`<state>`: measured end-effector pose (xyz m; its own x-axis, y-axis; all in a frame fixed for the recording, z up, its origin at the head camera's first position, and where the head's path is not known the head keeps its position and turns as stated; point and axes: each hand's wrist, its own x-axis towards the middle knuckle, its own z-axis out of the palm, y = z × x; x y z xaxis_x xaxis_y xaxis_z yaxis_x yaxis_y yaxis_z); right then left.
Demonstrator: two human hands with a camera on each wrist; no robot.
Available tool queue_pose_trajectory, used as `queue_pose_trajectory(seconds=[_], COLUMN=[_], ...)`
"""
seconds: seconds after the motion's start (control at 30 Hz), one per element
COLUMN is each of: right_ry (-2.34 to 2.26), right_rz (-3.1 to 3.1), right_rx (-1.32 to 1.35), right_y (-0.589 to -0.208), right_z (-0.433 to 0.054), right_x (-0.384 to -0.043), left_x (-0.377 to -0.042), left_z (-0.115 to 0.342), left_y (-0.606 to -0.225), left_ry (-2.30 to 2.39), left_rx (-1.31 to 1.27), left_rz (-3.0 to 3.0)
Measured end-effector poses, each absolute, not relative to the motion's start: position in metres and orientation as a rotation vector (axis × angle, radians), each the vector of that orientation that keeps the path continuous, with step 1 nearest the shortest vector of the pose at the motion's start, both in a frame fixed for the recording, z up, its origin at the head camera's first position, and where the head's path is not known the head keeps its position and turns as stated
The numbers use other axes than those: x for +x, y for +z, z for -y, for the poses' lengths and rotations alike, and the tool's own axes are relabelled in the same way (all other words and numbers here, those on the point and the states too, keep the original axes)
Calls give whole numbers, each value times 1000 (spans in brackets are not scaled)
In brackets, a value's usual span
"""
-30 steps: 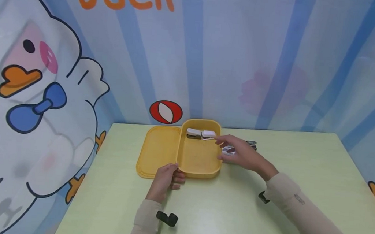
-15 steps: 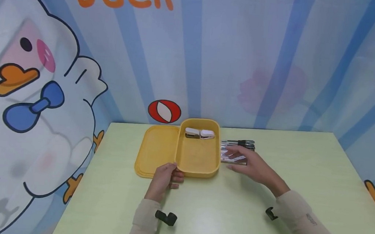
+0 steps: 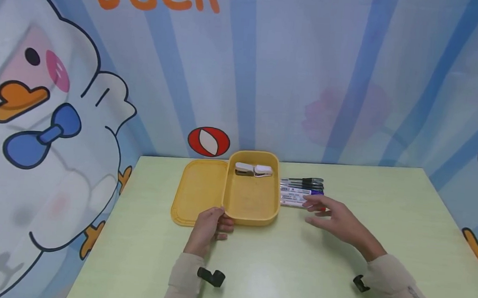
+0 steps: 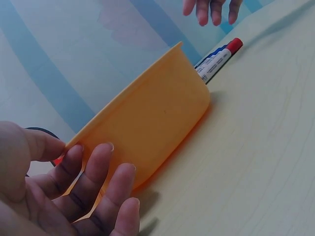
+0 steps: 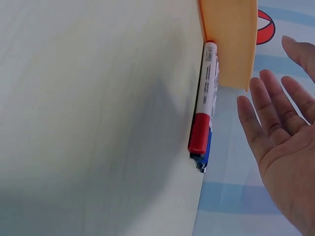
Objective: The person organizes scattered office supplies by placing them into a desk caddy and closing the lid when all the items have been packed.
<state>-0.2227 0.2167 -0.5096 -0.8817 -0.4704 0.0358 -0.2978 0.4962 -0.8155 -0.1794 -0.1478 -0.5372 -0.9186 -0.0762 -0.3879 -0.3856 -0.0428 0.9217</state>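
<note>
A yellow box [image 3: 251,204] stands uncovered on the table, with two small white stapler-like items [image 3: 253,170] at its far end. My left hand [image 3: 210,228] pinches the rim at its near left corner between thumb and forefinger; the other fingers hang loosely, as the left wrist view shows. My right hand [image 3: 336,220] hovers beyond the near end of a row of markers [image 3: 296,196] right of the box. It holds nothing, its fingers relaxed and apart. A red-capped marker [image 5: 206,93] lies nearest in that row, a blue one behind it.
A flat yellow lid [image 3: 199,192] lies against the box's left side. Several black pens [image 3: 304,182] lie behind the markers. The pale green table [image 3: 279,274] ends at a printed cloth backdrop [image 3: 270,76].
My right hand has moved from the box's right rim rightward and toward me, uncovering the pens and markers. The left hand keeps its hold on the corner; the box's contents stay put.
</note>
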Motion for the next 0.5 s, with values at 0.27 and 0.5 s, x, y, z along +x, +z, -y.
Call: queue_pose_trajectory(seconds=[0.27,0.5], right_ry=[-1341,-1323], right_rz=[-2550,-2591], right_rx=[-658,-639], right_y=[-517,-520], right_z=[-235,-244], right_x=[-218,-215], left_x=[-180,-181], left_z=[149,147], left_y=[-539,-538], left_ry=[2063,2062], left_rx=[-506,-511], left_rz=[-1995,-1998])
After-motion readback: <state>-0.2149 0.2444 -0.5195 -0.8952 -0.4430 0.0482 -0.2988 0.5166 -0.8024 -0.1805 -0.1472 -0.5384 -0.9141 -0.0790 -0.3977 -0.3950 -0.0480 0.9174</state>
